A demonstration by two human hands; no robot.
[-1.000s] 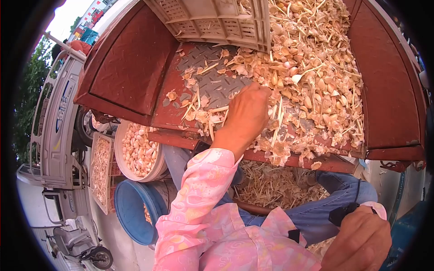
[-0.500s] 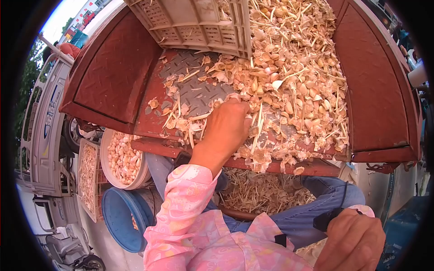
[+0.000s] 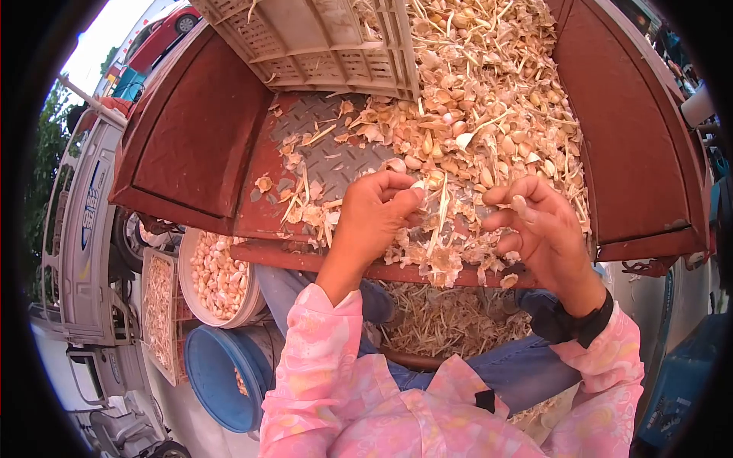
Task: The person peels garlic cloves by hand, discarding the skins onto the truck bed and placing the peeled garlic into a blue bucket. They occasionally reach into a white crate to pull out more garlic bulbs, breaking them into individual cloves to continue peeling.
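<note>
My left hand (image 3: 374,212) is over the front part of the red metal tray (image 3: 263,210), thumb and forefinger pinched on a small pale garlic clove (image 3: 418,185). To its right my right hand (image 3: 542,229) hovers above the garlic, fingers curled but apart, with nothing visible between them. Behind and between the hands lies a heap of garlic cloves, skins and dry stalks (image 3: 489,99). Loose skins are scattered on the tray's patterned metal floor (image 3: 336,164).
A plastic crate (image 3: 321,46) stands tilted at the tray's back left. At the left are a white bucket of cloves (image 3: 217,275), a blue bucket (image 3: 221,382) and a crate of scraps (image 3: 160,305). Stalks and skins (image 3: 450,320) lie below the tray, between the legs.
My right hand has come up from the lower right to the tray, its fingers now apart. My left hand has lifted slightly off the garlic and a clove shows at its fingertips.
</note>
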